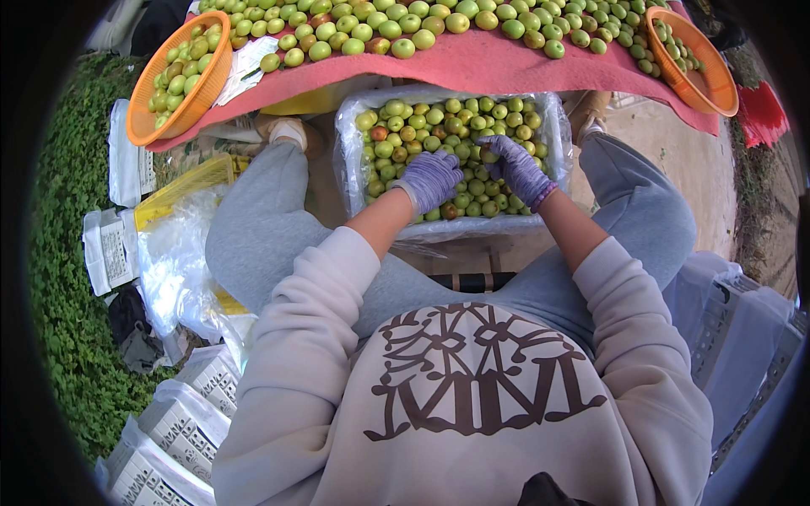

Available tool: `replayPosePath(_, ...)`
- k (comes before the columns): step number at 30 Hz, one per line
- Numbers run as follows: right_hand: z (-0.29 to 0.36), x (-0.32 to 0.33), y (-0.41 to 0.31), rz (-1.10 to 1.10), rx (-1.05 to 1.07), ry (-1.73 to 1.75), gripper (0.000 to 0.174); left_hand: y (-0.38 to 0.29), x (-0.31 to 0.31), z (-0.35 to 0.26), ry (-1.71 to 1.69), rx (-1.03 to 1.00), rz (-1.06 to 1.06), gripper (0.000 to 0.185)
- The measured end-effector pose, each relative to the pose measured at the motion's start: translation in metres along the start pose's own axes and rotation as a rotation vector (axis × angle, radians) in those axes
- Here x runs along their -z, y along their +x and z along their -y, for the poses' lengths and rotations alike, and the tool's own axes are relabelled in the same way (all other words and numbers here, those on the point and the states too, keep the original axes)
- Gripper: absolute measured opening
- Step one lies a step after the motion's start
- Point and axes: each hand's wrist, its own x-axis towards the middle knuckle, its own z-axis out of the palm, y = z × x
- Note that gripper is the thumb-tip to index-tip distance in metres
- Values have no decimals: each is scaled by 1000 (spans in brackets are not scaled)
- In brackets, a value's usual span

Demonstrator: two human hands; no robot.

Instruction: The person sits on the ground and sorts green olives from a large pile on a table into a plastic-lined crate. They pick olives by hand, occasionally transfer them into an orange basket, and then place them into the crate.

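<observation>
Both my hands wear purple knit gloves over a crate lined with clear plastic point(349, 148) between my knees. It is filled with green jujubes point(476, 203), some blushed brown or red. My left hand point(431, 179) rests on the fruit left of the crate's middle, fingers curled downward; whether it grips one is hidden. Right of it, my right hand point(520, 169) pinches a brownish-green jujube point(488, 154) between thumb and fingers, just above the others. A purple band circles my right wrist.
Ahead, a table with red cloth point(468, 63) bears many loose jujubes point(403, 47). Orange baskets of fruit stand at its left point(218, 69) and right point(718, 82) ends. Yellow crate point(190, 183), plastic sheeting point(180, 253) and white crates point(180, 424) lie leftward; more white crates point(721, 329) rightward.
</observation>
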Motion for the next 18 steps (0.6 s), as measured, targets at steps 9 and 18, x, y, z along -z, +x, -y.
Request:
replayPosePath(9,26,11,-24,-118,140,-371,21,27,-13,-21,41,85,-14,25)
replayPosePath(18,40,0,-28,-96,30,-146,29,12,2,-18,-505,288,-143,32)
